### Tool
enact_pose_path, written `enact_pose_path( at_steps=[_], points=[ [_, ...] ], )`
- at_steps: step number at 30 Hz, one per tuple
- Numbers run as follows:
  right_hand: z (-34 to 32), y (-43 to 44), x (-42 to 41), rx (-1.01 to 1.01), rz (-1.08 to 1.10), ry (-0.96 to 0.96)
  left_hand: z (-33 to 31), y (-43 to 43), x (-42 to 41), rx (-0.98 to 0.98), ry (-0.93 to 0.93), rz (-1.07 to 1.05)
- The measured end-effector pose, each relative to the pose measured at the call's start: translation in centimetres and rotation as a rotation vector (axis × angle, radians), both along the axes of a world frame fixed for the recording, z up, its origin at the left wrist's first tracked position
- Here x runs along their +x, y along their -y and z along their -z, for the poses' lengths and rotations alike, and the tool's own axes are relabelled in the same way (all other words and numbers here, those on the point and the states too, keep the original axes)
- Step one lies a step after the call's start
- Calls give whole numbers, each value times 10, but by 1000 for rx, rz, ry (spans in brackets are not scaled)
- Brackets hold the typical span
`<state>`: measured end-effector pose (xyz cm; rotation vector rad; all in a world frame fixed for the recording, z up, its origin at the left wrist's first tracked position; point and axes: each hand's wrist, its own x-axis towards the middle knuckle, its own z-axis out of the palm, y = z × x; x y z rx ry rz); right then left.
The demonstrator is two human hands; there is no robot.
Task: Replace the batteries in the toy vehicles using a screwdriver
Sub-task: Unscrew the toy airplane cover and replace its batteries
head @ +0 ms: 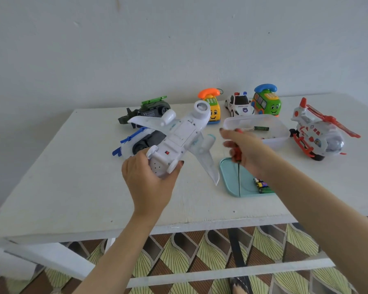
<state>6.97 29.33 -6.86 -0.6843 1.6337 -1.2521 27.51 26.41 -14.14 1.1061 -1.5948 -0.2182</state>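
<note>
Toy plane (179, 141) is gripped belly-up at its near end by left hand (149, 183), long axis run away from it. Battery cover (182, 130) is sited left of right hand (246, 149). Screwdriver (239, 172) is clenched there, tip down.

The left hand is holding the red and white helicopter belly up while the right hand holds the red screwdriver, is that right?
Not quite. In the head view the left hand holds the white airplane belly up; the helicopter sits untouched on the table. The right hand does hold the red screwdriver.
</note>
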Motion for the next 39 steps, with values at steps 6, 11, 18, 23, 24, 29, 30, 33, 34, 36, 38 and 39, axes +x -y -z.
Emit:
enact_pose_path(
  at_steps=[6, 11, 18, 23, 24, 29, 30, 33, 34, 36, 38, 39],
  points=[
    [-8, 4, 9, 4, -268, -80, -2, -7, -13, -159, 13, -17],
    [-14, 5, 7, -97, -242, -31, 2, -14, -13, -52, 45, 74],
    [-36, 14, -13, -39, -389, -416, -30, -5, 10, -196, -11, 215],
    [-65, 22, -12, 75, -720, -800, -81, 33, 22, -241, 441, 318],
    [-69, 23, -10, 84, -768, -817, -87, 38, 21, -259, 560, 363],
    [-72, 28, -3, 106, -928, -842, -90, 43, 8, -305, 863, 596],
    [-71, 29, -3, 115, -953, -860, -88, 41, 8, -294, 864, 629],
    [-71, 28, -2, 109, -958, -953, -78, 38, 14, -255, 827, 642],
    [-73, 27, -2, 65, -910, -973, -73, 38, 17, -262, 801, 623],
    [-79, 30, -5, -88, -740, -927, -63, 37, 22, -258, 719, 562],
    [-86, 33, -8, -236, -527, -769, -55, 35, 26, -232, 645, 485],
    [-87, 33, -9, -293, -421, -732, -51, 34, 27, -219, 620, 451]
  ],
)
